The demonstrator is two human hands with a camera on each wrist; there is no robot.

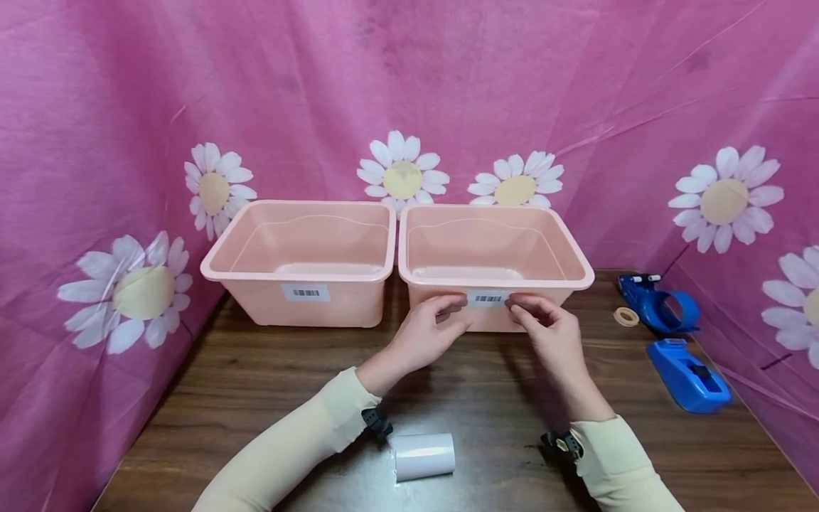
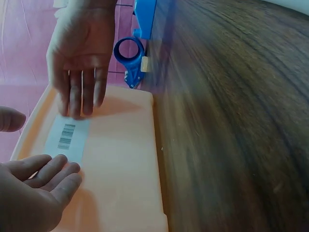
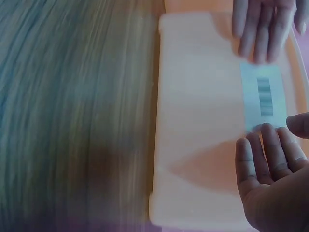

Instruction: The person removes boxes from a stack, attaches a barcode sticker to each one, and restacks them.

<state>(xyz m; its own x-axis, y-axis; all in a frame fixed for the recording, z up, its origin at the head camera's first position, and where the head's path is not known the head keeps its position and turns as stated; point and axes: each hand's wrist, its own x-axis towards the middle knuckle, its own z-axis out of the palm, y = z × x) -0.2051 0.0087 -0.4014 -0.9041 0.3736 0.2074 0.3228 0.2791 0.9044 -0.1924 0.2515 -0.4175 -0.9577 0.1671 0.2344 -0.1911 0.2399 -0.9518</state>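
Note:
A white barcode label (image 1: 488, 299) lies flat on the front wall of the right pink plastic bin (image 1: 441, 313). My left hand (image 1: 427, 328) has its fingertips right at the label's left end, thumb held apart. At the opposite end, my right hand (image 1: 552, 334) touches the label's edge with its fingertips. In the right wrist view, the fingers of the right hand (image 3: 270, 169) are fairly straight against the bin. The left wrist view shows the left hand (image 2: 38, 193) with its fingers extended likewise beside the barcode.
The left pink bin (image 1: 256, 302) stands alongside, bearing a similar barcode label (image 1: 306, 292). A label roll (image 1: 424, 457) lies in front on the wooden table (image 1: 307, 370). At right are a blue tape gun (image 1: 665, 309), a small tan ring (image 1: 625, 316) and a blue tape dispenser (image 1: 689, 377).

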